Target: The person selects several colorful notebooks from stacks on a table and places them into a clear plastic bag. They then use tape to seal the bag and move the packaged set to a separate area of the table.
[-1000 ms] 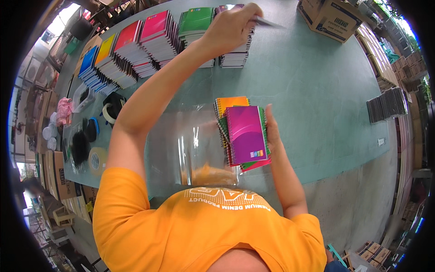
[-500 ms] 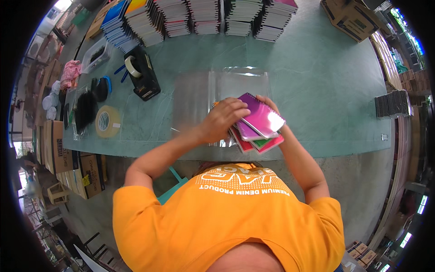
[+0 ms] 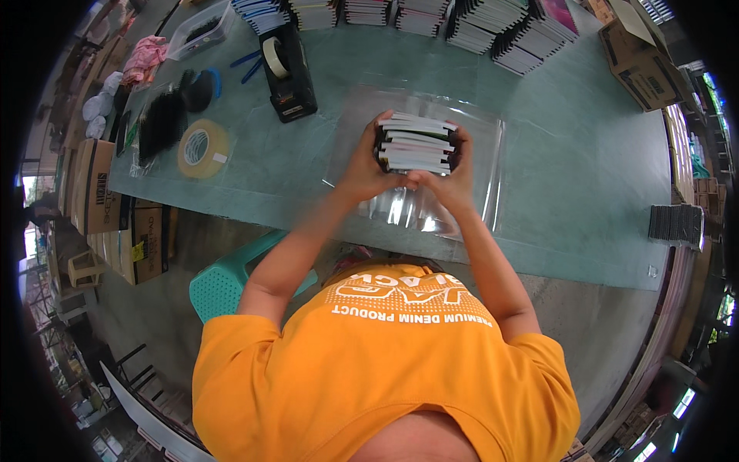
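Between both my hands is a stack of small spiral notebooks (image 3: 416, 145), stood on edge so that the white page edges face up. My left hand (image 3: 371, 165) wraps the stack's left end, and my right hand (image 3: 456, 171) wraps its right end. The thumbs meet at the near side. Beneath the stack, clear plastic sheets or bags (image 3: 481, 196) lie on the green table (image 3: 570, 177), shiny with reflected light. The notebooks' covers are mostly hidden.
Tall stacks of spiral notebooks (image 3: 485, 27) line the far side. To the left are a black tape dispenser (image 3: 292, 85), a tape roll (image 3: 203, 148), a clear plastic bin (image 3: 202, 31) and a pink cloth (image 3: 146, 59). A cardboard box (image 3: 643, 65) stands far right. A green stool (image 3: 223, 281) is below.
The fanned notebooks with pink and purple covers are now squared into one stack on edge. My left hand has gone from their top to the left end. The view has shifted.
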`<state>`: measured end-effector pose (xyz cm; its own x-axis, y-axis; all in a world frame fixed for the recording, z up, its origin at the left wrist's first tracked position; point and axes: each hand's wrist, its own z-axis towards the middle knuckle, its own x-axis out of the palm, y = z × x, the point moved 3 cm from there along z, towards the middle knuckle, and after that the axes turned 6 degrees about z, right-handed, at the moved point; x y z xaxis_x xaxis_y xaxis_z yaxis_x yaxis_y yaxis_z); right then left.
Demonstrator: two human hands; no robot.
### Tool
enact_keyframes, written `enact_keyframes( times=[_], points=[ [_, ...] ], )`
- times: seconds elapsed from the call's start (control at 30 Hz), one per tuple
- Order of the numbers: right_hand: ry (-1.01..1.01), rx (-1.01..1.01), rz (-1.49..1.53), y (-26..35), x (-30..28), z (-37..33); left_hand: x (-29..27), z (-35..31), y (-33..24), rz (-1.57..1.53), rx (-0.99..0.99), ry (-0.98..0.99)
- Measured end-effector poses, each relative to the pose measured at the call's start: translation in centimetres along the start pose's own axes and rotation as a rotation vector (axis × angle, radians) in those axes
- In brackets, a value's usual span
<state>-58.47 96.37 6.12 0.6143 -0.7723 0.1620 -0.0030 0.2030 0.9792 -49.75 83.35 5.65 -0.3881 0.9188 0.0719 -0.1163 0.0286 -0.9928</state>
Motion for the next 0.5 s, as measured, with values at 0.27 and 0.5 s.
enact_keyframes(
  times=[0.27, 0.5],
  points=[
    [0.034, 0.068, -0.127, -1.4, 0.7, -0.4, -1.4, -0.3, 2.9, 0.493, 0.237, -0.071],
    [0.182, -0.008, -0.184, -0.4, -0.6, -0.1, 0.1, -0.7, 3.5, 0.326, 0.139, 0.052]
  ],
)
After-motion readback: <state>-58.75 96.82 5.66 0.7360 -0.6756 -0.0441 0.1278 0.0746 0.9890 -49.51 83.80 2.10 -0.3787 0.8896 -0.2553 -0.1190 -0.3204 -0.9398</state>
